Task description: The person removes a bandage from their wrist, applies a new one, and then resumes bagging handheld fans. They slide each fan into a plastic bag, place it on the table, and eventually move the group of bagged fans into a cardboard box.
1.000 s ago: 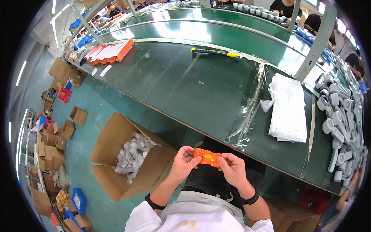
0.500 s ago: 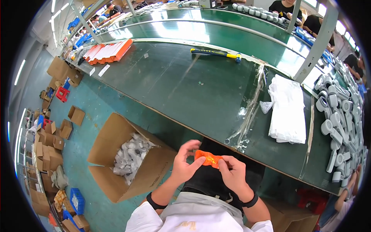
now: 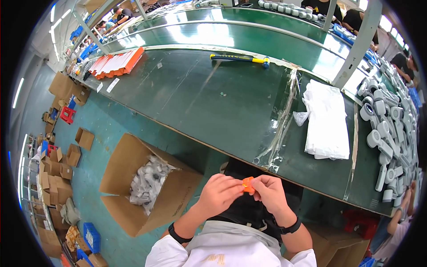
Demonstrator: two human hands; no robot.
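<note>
A small shiny orange wrapper or packet is between my two hands, in front of my lap and short of the table's near edge. My right hand pinches its right side between thumb and fingertips. My left hand has its fingers drawn together, their tips against the packet's left side and partly covering it. Whatever the packet contains is hidden.
On the dark green table lie a yellow-and-black hammer, orange-white cartons, stacked white plastic bags and many grey handheld devices. An open cardboard box of bagged parts stands left.
My left fingers have closed in over the packet's left part, so less of it shows. The packet looks folded or bunched smaller. The whole view has shifted slightly.
</note>
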